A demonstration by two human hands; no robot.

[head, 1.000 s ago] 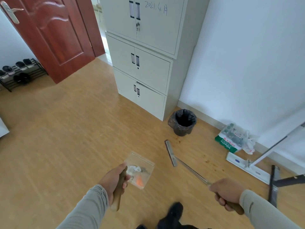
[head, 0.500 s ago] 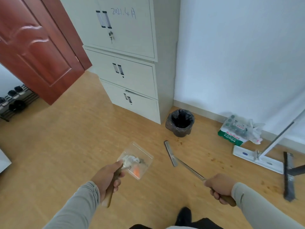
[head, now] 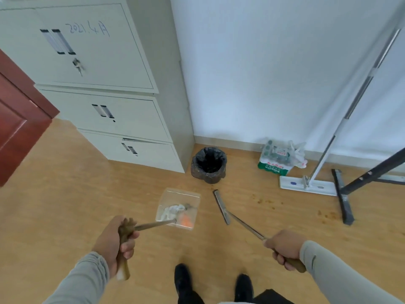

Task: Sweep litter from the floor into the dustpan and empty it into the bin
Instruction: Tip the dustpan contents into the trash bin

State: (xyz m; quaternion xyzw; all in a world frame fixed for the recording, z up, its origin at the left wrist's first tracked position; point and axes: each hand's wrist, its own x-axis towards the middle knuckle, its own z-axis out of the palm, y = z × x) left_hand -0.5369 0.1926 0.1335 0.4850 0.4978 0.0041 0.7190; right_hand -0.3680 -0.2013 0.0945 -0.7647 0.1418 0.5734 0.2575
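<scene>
My left hand [head: 115,242] grips the wooden handle of a clear dustpan [head: 182,198], held above the floor. White crumpled litter [head: 173,210] and an orange scrap [head: 186,221] lie inside the pan. My right hand [head: 282,245] grips the wooden handle of a narrow metal sweeper [head: 221,206], whose flat blade points away toward the bin. The small bin [head: 209,164], lined with a black bag, stands open beside the cabinet, just beyond the dustpan and sweeper blade.
A pale metal cabinet [head: 105,88] fills the left, with a red door [head: 19,126] at its side. A bagged pack of bottles [head: 277,157], a flat mop [head: 306,184] and a black stand leg [head: 343,199] sit along the white wall. Brown specks [head: 266,201] dot the floor. My shoes [head: 183,283] are below.
The view has swung right and closer to the bin and cabinet. Both hands keep their hold; dustpan and sweeper have moved nearer the bin.
</scene>
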